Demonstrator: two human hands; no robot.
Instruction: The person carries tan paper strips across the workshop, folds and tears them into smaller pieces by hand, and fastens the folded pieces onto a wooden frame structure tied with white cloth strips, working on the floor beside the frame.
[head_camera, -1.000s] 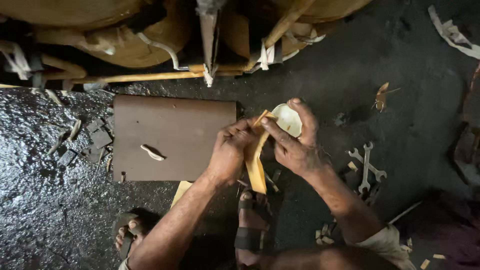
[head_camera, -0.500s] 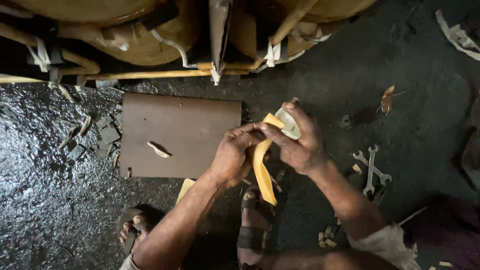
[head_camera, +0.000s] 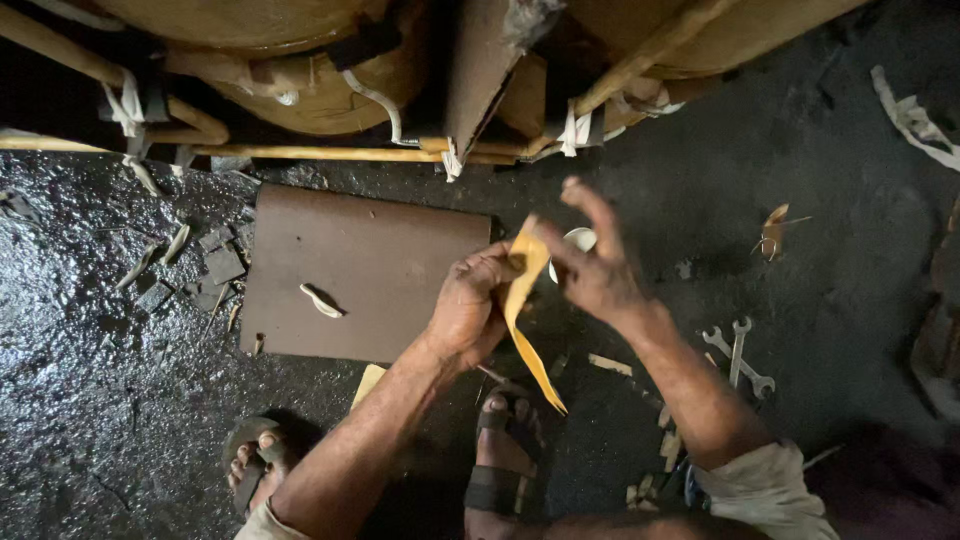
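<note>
Left hand (head_camera: 468, 312) pinches the yellow strip (head_camera: 522, 310) near its top, beyond the brown board's (head_camera: 370, 270) right edge. Right hand (head_camera: 592, 268) cradles a white roll (head_camera: 578, 240), fingers spread. Advisable: keep strip taut.

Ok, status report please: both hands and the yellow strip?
Left hand grips yellow strip near its top. Right hand fingers spread, pinching top edge. Strip hangs curved above sandalled foot. Spanners lie clear, right.
</note>
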